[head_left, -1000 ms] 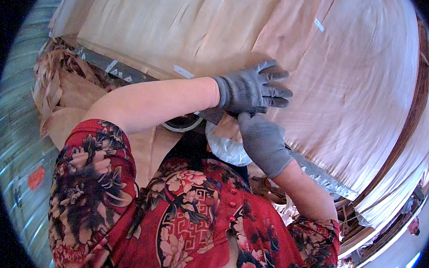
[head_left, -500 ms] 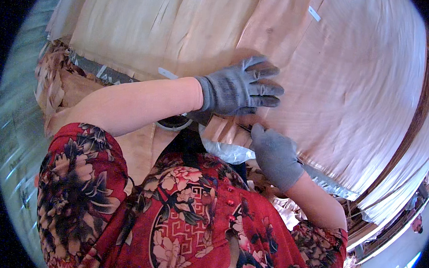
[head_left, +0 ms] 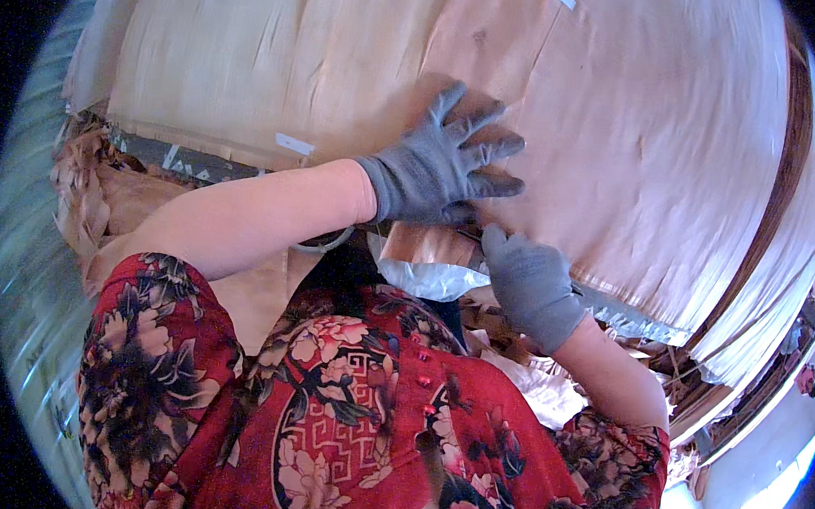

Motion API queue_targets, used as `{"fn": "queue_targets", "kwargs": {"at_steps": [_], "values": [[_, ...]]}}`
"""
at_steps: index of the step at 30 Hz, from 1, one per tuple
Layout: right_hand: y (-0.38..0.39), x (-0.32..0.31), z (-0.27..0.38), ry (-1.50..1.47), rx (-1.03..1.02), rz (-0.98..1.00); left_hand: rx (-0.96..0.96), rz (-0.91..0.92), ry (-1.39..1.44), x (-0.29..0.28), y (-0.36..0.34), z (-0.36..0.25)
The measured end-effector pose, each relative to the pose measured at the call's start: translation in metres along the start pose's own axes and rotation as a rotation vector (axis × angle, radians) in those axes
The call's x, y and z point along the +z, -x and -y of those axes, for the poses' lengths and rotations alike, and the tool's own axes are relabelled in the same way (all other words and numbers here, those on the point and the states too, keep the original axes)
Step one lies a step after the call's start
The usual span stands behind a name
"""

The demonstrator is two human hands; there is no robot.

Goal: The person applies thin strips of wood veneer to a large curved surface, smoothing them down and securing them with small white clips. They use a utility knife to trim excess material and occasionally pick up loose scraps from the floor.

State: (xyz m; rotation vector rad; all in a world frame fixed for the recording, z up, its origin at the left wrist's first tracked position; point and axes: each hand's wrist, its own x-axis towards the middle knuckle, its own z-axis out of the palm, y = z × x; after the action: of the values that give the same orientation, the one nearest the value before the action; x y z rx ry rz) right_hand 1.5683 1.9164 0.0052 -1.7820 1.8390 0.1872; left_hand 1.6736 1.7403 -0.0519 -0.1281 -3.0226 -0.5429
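Note:
My left hand (head_left: 441, 163), in a grey glove, lies flat on a sheet of pale wood veneer (head_left: 618, 165) with its fingers spread. Close below it, at the near edge of the sheets, my gloved right hand (head_left: 532, 285) is closed around a thin dark tool (head_left: 469, 234) that looks like a blade. Its tip points left, and most of it is hidden in the fist. Between the hands and my body, a short veneer piece (head_left: 427, 244) hangs at the edge, with crinkled whitish plastic (head_left: 434, 279) under it.
More veneer sheets (head_left: 214, 56) lie side by side, with small white tape pieces (head_left: 295, 144) on them. A grey edge strip (head_left: 203, 163) carries tape bits. Torn veneer scraps (head_left: 85, 183) gather at left, others (head_left: 549, 389) below my right hand. A dark brown band (head_left: 786, 166) crosses the right side.
My left hand's fingers have spread wider and tilted upward, still on the veneer. The right hand keeps its grip near the edge. The whole view has shifted slightly.

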Motion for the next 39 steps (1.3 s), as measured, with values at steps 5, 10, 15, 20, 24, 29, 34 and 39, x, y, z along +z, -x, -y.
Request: {"fn": "queue_targets", "kwargs": {"at_steps": [5,10,15,20,24,29,34,39], "values": [[0.017,0.003,-0.011,0.016,0.067,0.019,-0.008,0.067,0.002,-0.004,0.002,-0.002],[0.035,0.004,-0.013,0.006,0.131,-0.012,0.002,0.093,-0.045,-0.007,0.003,-0.001],[0.066,0.023,-0.006,-0.148,0.223,-0.121,-0.013,0.208,-0.106,-0.019,0.002,-0.006],[0.066,0.064,0.079,-1.215,0.565,-0.464,0.116,0.343,-0.003,-0.028,-0.008,0.017],[0.012,0.064,0.138,-1.908,0.839,-0.653,0.298,0.237,-0.081,-0.021,-0.003,0.033],[-0.043,0.078,0.185,-2.147,0.994,-0.915,0.331,0.076,-0.055,-0.007,0.004,0.036],[-0.016,0.153,0.209,-1.515,0.88,-0.55,0.34,0.066,-0.058,-0.006,0.001,0.033],[0.018,0.121,0.216,-0.973,0.924,-0.408,0.294,0.245,0.074,-0.017,-0.006,0.044]]}}
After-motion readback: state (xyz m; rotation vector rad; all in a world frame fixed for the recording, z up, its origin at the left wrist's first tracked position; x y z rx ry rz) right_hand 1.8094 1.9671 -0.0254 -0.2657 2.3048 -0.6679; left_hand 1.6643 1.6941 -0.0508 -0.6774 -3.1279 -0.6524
